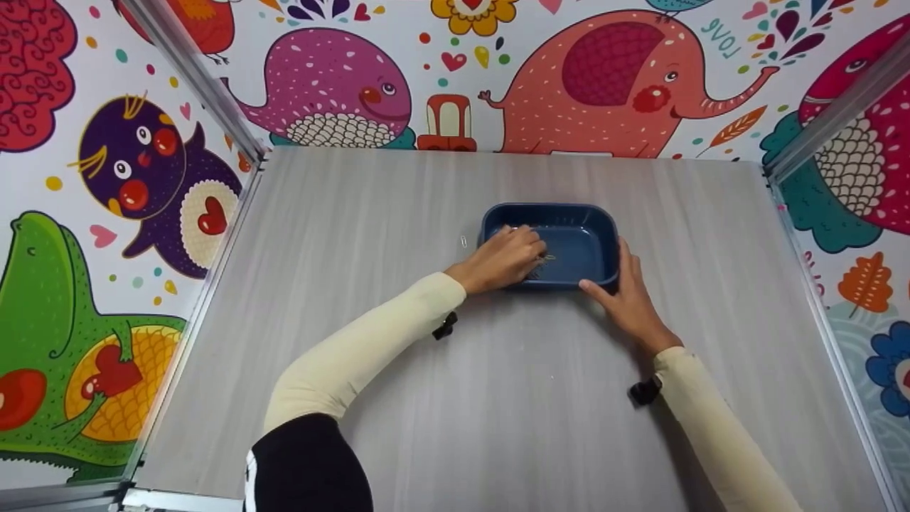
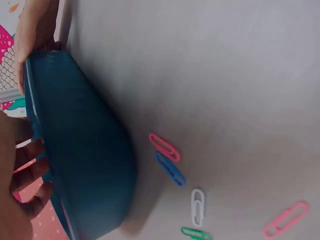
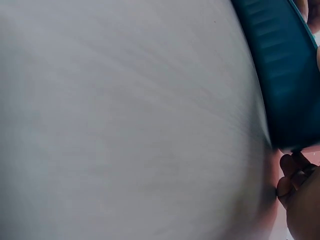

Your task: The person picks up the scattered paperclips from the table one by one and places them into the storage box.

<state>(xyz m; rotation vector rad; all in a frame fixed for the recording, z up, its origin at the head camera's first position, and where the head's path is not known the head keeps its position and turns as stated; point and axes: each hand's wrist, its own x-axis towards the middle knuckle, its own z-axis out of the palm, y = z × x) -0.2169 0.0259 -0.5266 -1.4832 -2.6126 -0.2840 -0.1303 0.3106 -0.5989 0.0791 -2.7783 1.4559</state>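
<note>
The left hand (image 1: pixel 503 257) curls its fingers over the near-left rim of the blue plastic tray (image 1: pixel 579 242), gripping it. The right hand (image 1: pixel 629 302) lies flat against the tray's right wall, fingers straight; coloured paper clips (image 2: pixel 172 170) lie just beside the tray

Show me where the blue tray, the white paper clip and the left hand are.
blue tray (image 1: pixel 593 245), head view, inner floor
white paper clip (image 2: pixel 198 206), left wrist view, its middle
left hand (image 1: pixel 501 259), head view, back of hand

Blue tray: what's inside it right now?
The left hand reaches into the blue tray; thin wire-like bits show by its fingers, too small to identify. The hand covers that corner; the remaining floor looks bare.
</note>
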